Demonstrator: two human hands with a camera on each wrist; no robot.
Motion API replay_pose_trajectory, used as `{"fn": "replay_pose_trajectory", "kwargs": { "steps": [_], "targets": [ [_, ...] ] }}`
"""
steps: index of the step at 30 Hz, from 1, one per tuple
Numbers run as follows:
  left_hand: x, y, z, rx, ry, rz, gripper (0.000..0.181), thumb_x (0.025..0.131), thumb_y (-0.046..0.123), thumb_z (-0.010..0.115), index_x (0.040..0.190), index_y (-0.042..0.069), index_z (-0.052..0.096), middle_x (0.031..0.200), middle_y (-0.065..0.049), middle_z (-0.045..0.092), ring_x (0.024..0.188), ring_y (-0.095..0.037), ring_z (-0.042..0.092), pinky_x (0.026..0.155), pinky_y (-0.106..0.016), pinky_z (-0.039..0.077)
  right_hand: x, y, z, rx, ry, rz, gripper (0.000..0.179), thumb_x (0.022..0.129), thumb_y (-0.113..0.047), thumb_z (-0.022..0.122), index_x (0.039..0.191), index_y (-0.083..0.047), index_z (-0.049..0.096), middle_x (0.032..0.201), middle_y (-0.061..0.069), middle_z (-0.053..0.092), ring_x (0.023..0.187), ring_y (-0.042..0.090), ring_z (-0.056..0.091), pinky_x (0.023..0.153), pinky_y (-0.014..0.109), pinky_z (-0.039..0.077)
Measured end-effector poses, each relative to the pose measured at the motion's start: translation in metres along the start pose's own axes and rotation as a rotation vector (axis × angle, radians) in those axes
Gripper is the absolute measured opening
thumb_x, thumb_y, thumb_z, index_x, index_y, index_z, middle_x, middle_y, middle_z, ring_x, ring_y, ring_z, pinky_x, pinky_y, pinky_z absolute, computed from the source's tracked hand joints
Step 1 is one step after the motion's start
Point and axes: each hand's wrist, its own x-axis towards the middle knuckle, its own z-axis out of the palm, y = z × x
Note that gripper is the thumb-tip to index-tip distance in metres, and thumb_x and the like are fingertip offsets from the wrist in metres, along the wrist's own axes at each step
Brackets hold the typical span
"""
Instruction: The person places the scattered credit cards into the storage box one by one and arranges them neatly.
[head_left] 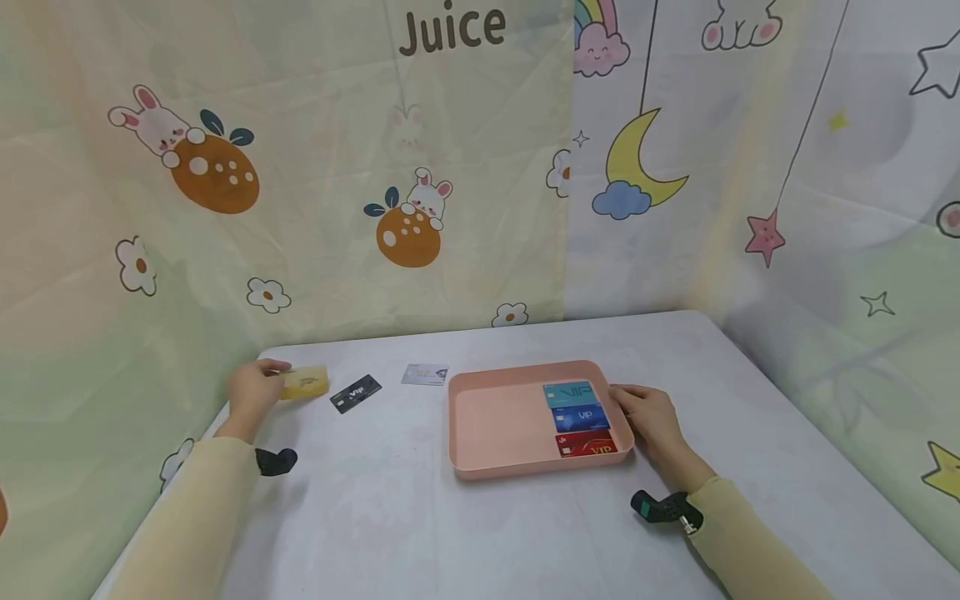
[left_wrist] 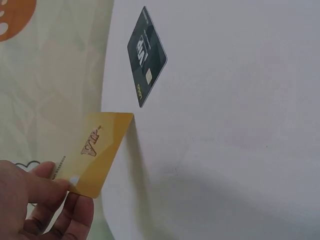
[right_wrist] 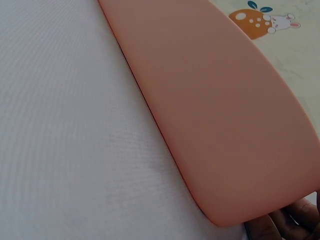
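Note:
At the table's left edge, my left hand [head_left: 255, 390] pinches a yellow VIP card [left_wrist: 102, 150] by one end, thumb on its printed face. The card is tilted and casts a shadow on the table. A black VIP card [head_left: 356, 393] lies to its right, and a silver-grey card [head_left: 424, 374] lies farther right. My right hand [head_left: 654, 421] grips the right rim of a pink tray [head_left: 495, 425]; its fingertips are partly hidden. Inside the tray's right end, a teal VIP card [head_left: 567, 393], a blue VIP card [head_left: 581, 417] and a red VIP card [head_left: 586, 443] lie in a column.
A white cloth covers the table [head_left: 360, 517]. Printed curtains [head_left: 322, 208] hang behind it and along both sides. Each wrist carries a small black camera, one at the left cuff [head_left: 276, 462] and one at the right cuff [head_left: 667, 508].

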Motion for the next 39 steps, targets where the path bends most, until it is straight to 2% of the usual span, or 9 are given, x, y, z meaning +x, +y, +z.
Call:
{"fn": "replay_pose_trajectory", "kwargs": {
  "steps": [9,14,17,22,30,39],
  "targets": [
    [0.000,0.002,0.007,0.025,0.000,0.043,0.036,0.097,0.004,0.051,0.129,-0.002,0.067,0.133,-0.030,0.058,0.123,-0.045,0.051,0.101,-0.056,0.050,0.000,-0.001,-0.001,0.002,0.000,0.003,0.060,0.105,-0.037,0.057,0.149,0.003,0.049,0.152,0.026,0.050,0.135,0.038,0.054,0.106,0.041,0.049],
    [0.001,0.003,0.013,-0.003,-0.005,0.044,0.035,0.097,0.003,0.053,0.128,-0.002,0.068,0.131,-0.029,0.058,0.121,-0.045,0.052,0.099,-0.054,0.052,0.000,-0.001,-0.001,-0.002,0.002,0.008,0.059,0.105,-0.036,0.056,0.149,0.002,0.050,0.152,0.026,0.051,0.134,0.038,0.054,0.107,0.041,0.048],
    [0.001,0.004,0.015,-0.014,-0.016,0.044,0.035,0.097,0.002,0.053,0.129,-0.001,0.068,0.130,-0.028,0.059,0.120,-0.043,0.053,0.097,-0.051,0.053,0.000,0.000,0.000,-0.007,0.000,0.008,0.059,0.105,-0.037,0.056,0.149,0.003,0.050,0.151,0.026,0.051,0.134,0.038,0.055,0.106,0.040,0.050],
    [-0.002,0.007,0.019,-0.022,-0.031,0.082,0.036,0.096,0.002,0.053,0.128,-0.002,0.068,0.127,-0.029,0.060,0.114,-0.041,0.057,0.088,-0.044,0.056,0.000,0.001,0.000,-0.008,0.001,0.008,0.059,0.105,-0.037,0.057,0.148,0.003,0.051,0.150,0.026,0.052,0.132,0.036,0.056,0.104,0.037,0.053],
    [-0.006,0.015,0.030,-0.057,-0.061,0.104,0.034,0.098,0.002,0.053,0.129,-0.001,0.067,0.132,-0.028,0.059,0.118,-0.043,0.058,0.098,-0.050,0.057,0.000,0.000,0.000,-0.016,0.004,-0.003,0.059,0.105,-0.037,0.056,0.148,0.003,0.051,0.150,0.026,0.052,0.132,0.037,0.056,0.102,0.035,0.054],
    [-0.011,0.021,0.042,-0.067,-0.081,0.123,0.034,0.098,0.002,0.053,0.129,-0.001,0.067,0.126,-0.026,0.059,0.116,-0.041,0.058,0.096,-0.047,0.057,0.000,0.000,0.000,-0.021,0.000,-0.008,0.059,0.105,-0.038,0.056,0.149,0.002,0.051,0.150,0.026,0.052,0.132,0.037,0.056,0.101,0.035,0.055]
  ]
}}
